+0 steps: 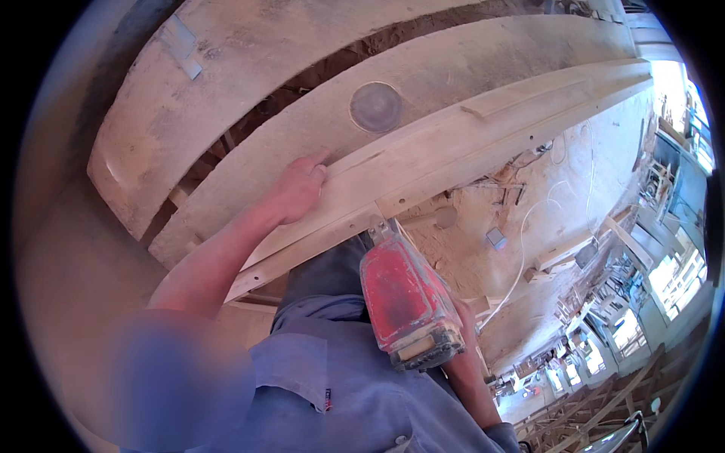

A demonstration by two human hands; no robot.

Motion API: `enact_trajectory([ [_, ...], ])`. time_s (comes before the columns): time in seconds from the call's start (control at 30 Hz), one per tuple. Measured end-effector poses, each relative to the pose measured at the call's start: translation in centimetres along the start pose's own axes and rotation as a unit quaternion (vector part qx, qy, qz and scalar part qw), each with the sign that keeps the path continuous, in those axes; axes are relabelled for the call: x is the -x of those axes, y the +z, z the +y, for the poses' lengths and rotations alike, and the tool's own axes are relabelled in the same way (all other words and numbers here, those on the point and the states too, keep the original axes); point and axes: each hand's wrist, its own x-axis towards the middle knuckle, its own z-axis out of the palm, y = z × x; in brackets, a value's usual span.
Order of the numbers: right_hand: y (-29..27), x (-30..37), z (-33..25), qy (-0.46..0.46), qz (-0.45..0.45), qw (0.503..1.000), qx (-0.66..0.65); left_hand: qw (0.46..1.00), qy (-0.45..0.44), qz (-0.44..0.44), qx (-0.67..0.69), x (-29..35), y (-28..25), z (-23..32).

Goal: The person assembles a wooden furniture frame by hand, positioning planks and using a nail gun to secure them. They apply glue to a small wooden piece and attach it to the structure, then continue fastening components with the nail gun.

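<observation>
A long pale wooden plank (445, 158) with holes along its near edge runs diagonally across the view. My left hand (298, 189) presses on its far edge, index finger stretched along it and the other fingers curled down. In front of my body is a dusty red power tool (400, 291) with a black end; its exact kind does not show. Its metal nose meets the plank's near edge. My right hand (464, 321) is closed round the tool's far side, its fingers mostly hidden by the body of the tool.
A wide board (294, 136) with a round grey disc (376, 107) on it lies beyond the plank. Past a dark gap is another broad panel (204, 98). Wood scraps, a small box (496, 239) and a white cord (521, 264) lie on the dusty floor at right.
</observation>
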Motion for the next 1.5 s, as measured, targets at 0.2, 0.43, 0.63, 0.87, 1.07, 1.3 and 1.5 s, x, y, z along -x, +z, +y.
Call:
enact_trajectory([
  [0.2, 0.3, 0.1, 0.2, -0.013, -0.01, 1.0, 0.001, 0.999, 0.013, 0.03, -0.013, 0.3, 0.3, 0.4],
  [0.43, 0.6, 0.2, -0.1, -0.015, 0.016, 0.999, 0.024, 0.999, 0.026, 0.032, -0.006, 0.1, 0.4, 0.0],
  [0.63, 1.2, 0.9, 1.7, -0.002, 0.011, 0.996, 0.09, 0.999, 0.017, 0.03, 0.006, 0.0, 0.4, 0.0],
  [0.87, 1.9, 0.8, 0.8, 0.009, -0.001, 0.999, 0.041, 0.998, 0.047, 0.044, 0.003, 0.0, 0.4, -0.3],
  [1.07, 2.4, 1.4, 0.1, -0.015, 0.035, 0.996, 0.082, 0.999, 0.028, 0.037, -0.025, 0.2, 0.4, -0.5],
  [1.3, 2.8, 1.5, 0.8, -0.046, 0.048, 0.995, 0.08, 0.999, 0.028, 0.031, -0.013, 0.2, 0.4, -1.1],
  [1.5, 3.9, 3.5, 2.9, -0.036, 0.07, 0.989, 0.123, 0.998, 0.048, 0.052, -0.002, 0.0, 0.8, -1.8],
])
